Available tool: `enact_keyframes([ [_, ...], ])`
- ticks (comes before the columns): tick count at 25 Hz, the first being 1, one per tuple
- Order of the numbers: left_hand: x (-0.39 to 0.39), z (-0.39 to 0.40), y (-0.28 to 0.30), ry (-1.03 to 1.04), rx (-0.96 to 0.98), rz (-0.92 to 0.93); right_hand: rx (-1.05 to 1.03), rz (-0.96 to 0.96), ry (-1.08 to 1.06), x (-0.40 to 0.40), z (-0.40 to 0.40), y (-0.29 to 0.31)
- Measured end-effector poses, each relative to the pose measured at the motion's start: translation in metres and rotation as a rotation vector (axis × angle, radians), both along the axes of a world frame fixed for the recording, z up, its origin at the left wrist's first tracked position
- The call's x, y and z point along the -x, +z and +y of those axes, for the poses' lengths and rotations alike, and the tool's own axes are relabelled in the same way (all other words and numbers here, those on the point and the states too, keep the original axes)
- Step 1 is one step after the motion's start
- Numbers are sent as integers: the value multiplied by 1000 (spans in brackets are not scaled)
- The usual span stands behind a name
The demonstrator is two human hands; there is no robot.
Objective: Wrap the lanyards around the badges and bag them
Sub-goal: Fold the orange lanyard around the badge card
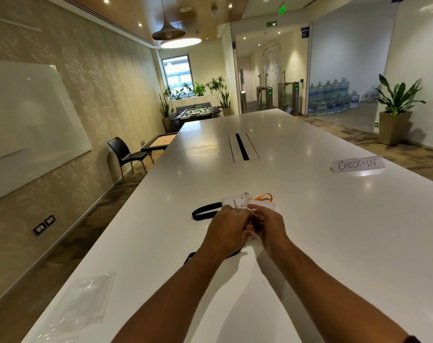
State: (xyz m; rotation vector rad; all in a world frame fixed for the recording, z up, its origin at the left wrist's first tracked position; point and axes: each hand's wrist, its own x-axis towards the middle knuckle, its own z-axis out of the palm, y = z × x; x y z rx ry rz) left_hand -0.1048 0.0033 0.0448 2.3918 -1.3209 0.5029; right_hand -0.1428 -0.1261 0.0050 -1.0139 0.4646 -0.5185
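Note:
My left hand (229, 227) and my right hand (268, 225) meet over the white table (321, 243), both closed on a badge in a clear holder (250, 235) that is mostly hidden between them. Its black lanyard (231, 254) trails under my left wrist. Just beyond my hands lies another badge (235, 201) with printed text, with a black lanyard loop (204, 211) stretching to its left. A further badge (266, 205) with an orange lanyard (264, 196) lies beside it on the right. Clear plastic bags (86, 298) lie flat at the table's near left edge.
A folded paper sign reading CHECK-IN (358, 164) stands on the right of the table. A cable slot (242, 147) is set into the table's middle. A black chair (126, 154) stands by the left wall, past the table's edge.

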Motion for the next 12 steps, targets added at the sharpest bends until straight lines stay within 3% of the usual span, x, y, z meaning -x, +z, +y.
enact_keyframes([
  [6, -14, -3, 2, -78, -26, -182, 56, -11, 29, -16, -5, 0],
  [12, -43, -5, 7, -170, 1, -346, -211, -6, 117, -40, -8, -2],
])
